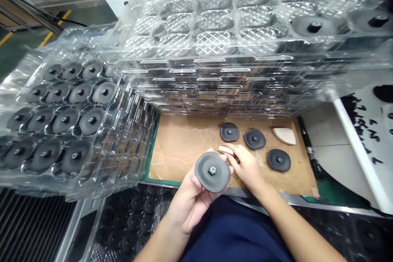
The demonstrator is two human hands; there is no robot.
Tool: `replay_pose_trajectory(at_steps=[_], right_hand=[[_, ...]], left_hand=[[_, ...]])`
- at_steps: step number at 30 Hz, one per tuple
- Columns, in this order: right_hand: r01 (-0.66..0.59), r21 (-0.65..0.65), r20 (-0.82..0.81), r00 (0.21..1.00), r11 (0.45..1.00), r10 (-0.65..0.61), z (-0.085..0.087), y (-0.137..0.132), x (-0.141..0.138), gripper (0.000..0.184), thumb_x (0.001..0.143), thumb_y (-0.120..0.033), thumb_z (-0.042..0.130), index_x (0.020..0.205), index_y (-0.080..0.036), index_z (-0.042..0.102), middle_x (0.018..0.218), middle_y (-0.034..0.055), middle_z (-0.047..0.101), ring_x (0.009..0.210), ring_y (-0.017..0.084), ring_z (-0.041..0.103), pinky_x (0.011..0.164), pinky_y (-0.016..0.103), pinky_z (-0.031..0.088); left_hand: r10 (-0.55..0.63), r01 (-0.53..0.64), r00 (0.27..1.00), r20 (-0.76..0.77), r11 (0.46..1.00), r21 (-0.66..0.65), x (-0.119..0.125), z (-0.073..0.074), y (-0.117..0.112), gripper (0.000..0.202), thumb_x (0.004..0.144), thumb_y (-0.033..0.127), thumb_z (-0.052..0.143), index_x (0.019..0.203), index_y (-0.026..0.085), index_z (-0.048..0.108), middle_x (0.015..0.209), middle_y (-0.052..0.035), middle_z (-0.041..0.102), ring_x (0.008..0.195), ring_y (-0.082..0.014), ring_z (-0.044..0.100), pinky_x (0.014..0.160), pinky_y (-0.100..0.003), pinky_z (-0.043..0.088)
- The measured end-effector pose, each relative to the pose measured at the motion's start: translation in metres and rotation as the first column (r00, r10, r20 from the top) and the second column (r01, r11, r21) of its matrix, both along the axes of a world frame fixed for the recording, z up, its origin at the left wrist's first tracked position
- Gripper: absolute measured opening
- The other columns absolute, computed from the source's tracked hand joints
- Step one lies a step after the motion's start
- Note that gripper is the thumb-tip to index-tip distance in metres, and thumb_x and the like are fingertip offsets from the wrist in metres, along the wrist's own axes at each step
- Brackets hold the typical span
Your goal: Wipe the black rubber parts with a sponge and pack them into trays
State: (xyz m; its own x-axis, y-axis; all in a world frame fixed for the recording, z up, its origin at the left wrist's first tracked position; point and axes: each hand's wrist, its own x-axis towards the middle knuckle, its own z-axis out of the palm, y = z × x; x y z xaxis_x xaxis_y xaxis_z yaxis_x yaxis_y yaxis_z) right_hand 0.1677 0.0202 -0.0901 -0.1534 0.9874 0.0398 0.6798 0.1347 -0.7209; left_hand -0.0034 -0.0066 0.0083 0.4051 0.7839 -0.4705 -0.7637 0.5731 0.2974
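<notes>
At far centre, a tall stack of clear plastic trays [215, 77]; at far left, a yellow stripe [63, 18] on dark green floor [87, 13]; at right, a slanting white bar [360, 151].

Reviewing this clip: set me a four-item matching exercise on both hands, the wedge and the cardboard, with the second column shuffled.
Column one
1. Left hand
2. Right hand
3. Wedge
4. Cardboard

Column two
A. Cream-coloured, lying unheld
B. Pinching a small pale piece
C. Brown, beneath three loose discs
D. Holding a dark disc

Pairs: 1-D, 2-B, 3-A, 4-C
</notes>
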Motion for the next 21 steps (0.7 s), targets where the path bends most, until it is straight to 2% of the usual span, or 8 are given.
replay_pose_trajectory(at_steps=[5,10,13,15,18,19,21], right_hand=[[-0.054,-0.038,-0.097,0.994,0.998,0.05,0.018,-0.015,-0.004,0.029,0.094,-0.03,0.041,0.113,-0.021,0.061,0.105,0.0078,0.069,0.091,0.019,0.065,0.081,0.032,0.053],[-0.13,-0.052,-0.16,0.98,0.99,0.12,0.016,-0.035,-0.009,0.024,0.09,-0.026,0.044,0.091,-0.019,0.067,0.081,0.0056,0.07,0.075,0.018,0.066,0.068,0.029,0.054],[-0.084,-0.071,-0.181,0.981,0.994,0.07,0.022,-0.029,-0.003,0.021,0.089,-0.024,0.047,0.09,-0.018,0.067,0.079,0.0047,0.071,0.071,0.017,0.066,0.063,0.027,0.053],[-0.005,-0.072,-0.193,0.981,0.997,-0.009,0.041,-0.02,0.002,0.021,0.09,-0.025,0.047,0.099,-0.018,0.065,0.091,0.0066,0.071,0.079,0.018,0.067,0.066,0.028,0.053],[0.087,-0.001,-0.251,0.964,0.996,-0.085,0.089,-0.011,0.0,0.023,0.092,-0.026,0.048,0.111,-0.02,0.06,0.107,0.0062,0.067,0.091,0.017,0.064,0.073,0.026,0.052],[0.076,0.065,-0.292,0.955,0.995,-0.054,0.106,-0.01,-0.003,0.023,0.092,-0.024,0.048,0.111,-0.02,0.059,0.107,0.0056,0.066,0.092,0.016,0.063,0.076,0.026,0.051],[-0.051,0.171,-0.333,0.937,0.984,0.106,0.132,-0.011,-0.011,0.024,0.091,-0.017,0.047,0.111,-0.017,0.06,0.1,0.0062,0.067,0.09,0.015,0.062,0.078,0.026,0.05]], left_hand=[[0.03,-0.031,0.999,-0.028,0.999,-0.029,0.0,-0.001,-0.004,0.046,0.066,0.032,0.076,0.111,0.025,0.067,0.11,-0.004,0.071,0.101,-0.0213,0.066,0.085,-0.03,0.055],[0.016,-0.016,1.0,-0.025,1.0,0.01,0.002,-0.001,-0.004,0.042,0.068,0.031,0.076,0.109,0.024,0.068,0.118,-0.0049,0.068,0.105,-0.0208,0.064,0.089,-0.028,0.052],[0.006,-0.006,0.998,-0.057,1.0,0.011,0.005,0.001,-0.003,0.041,0.069,0.03,0.075,0.109,0.025,0.067,0.117,-0.0045,0.068,0.103,-0.0195,0.065,0.088,-0.028,0.053],[0.006,-0.004,0.995,-0.099,1.0,0.022,0.007,0.002,-0.004,0.045,0.069,0.03,0.075,0.113,0.026,0.065,0.115,-0.0046,0.068,0.099,-0.0192,0.066,0.086,-0.029,0.053],[0.026,-0.017,0.986,-0.164,0.998,0.052,0.011,0.0,-0.007,0.057,0.065,0.031,0.078,0.119,0.026,0.061,0.117,-0.0063,0.067,0.097,-0.0191,0.065,0.085,-0.028,0.053],[0.025,-0.016,0.982,-0.186,0.998,0.053,0.012,-0.001,-0.008,0.058,0.065,0.032,0.078,0.119,0.025,0.061,0.117,-0.0072,0.066,0.098,-0.0194,0.065,0.084,-0.027,0.052],[0.016,-0.009,0.971,-0.24,0.999,0.031,0.013,-0.002,-0.008,0.055,0.066,0.029,0.078,0.118,0.023,0.061,0.116,-0.0078,0.067,0.099,-0.0193,0.064,0.083,-0.025,0.052]])
